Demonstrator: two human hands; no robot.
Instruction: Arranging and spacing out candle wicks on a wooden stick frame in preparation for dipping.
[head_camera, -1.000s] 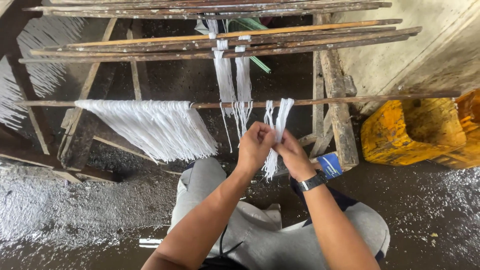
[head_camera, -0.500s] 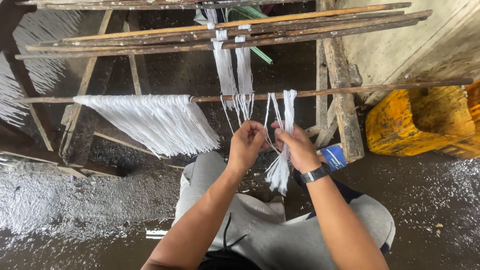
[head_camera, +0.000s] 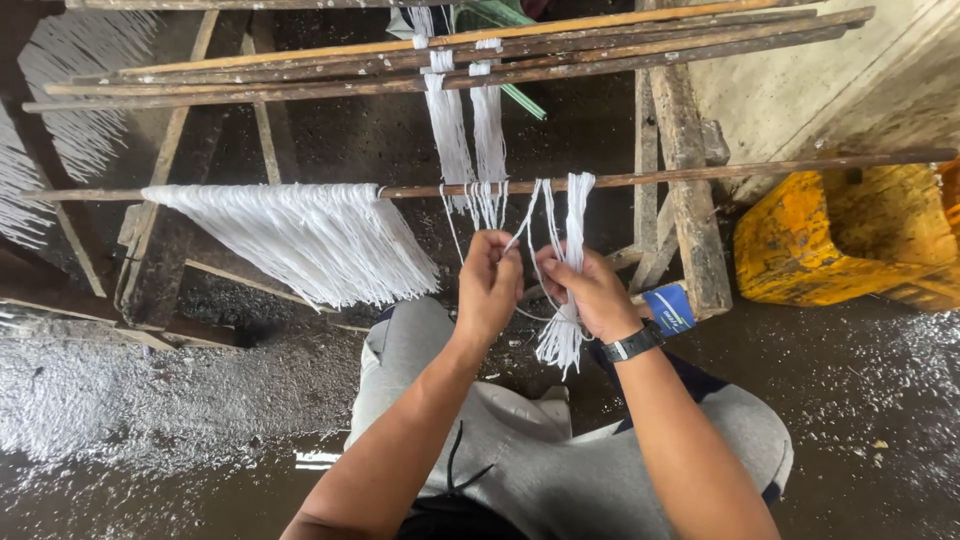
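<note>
Wet dark floor (head_camera: 150, 420) strewn with white fibre scraps, pale wall at upper right, yellow plastic container (head_camera: 840, 240) beside a wooden frame (head_camera: 690, 200), small blue packet (head_camera: 668, 308) by the wrist, left hand (head_camera: 488, 285) pinching thin strands, right hand (head_camera: 592, 292) clamped on a white thread bundle (head_camera: 572, 250) draped over the horizontal rod (head_camera: 700, 175), combed white fringe (head_camera: 300, 235) hanging at left

A: The left hand (head_camera: 490, 285) curls over its own fingertips, so the strand it pinches can't be seen inside the grip.

B: The right hand (head_camera: 592, 292) covers the middle of the white thread bundle (head_camera: 562, 335); only the ends above and below show.

A: The yellow container (head_camera: 845, 240) runs off the right edge.

B: The wooden rod (head_camera: 700, 172) is cut off at the right too, and the white fringe (head_camera: 300, 240) hides its left stretch.

A: The person's upper arms leave the bottom edge.
</note>
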